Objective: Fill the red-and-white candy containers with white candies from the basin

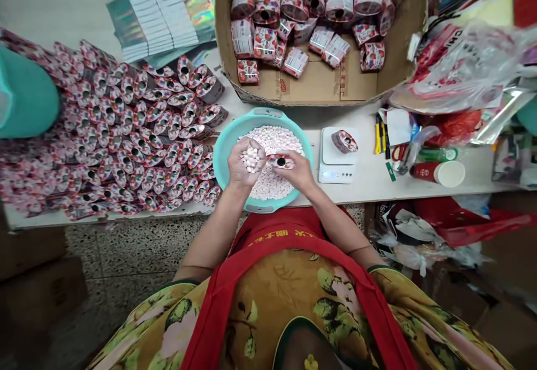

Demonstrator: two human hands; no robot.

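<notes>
A teal basin [222, 149] full of small white candies [272, 138] sits at the table's front edge. Over it, my left hand [245, 163] is cupped around a handful of white candies. My right hand [296, 170] grips a small red-and-white pouch [281, 161] with its mouth open, held right beside the left hand. Another pouch [344, 141] of the same kind lies on a small white scale [335, 160] just right of the basin.
Several opened empty pouches [126, 135] lie in rows at the left. A cardboard box [319, 82] with filled pouches stands behind the basin. Holographic bags [163, 18] at back left, pens, a red cup [436, 172] and plastic clutter at right.
</notes>
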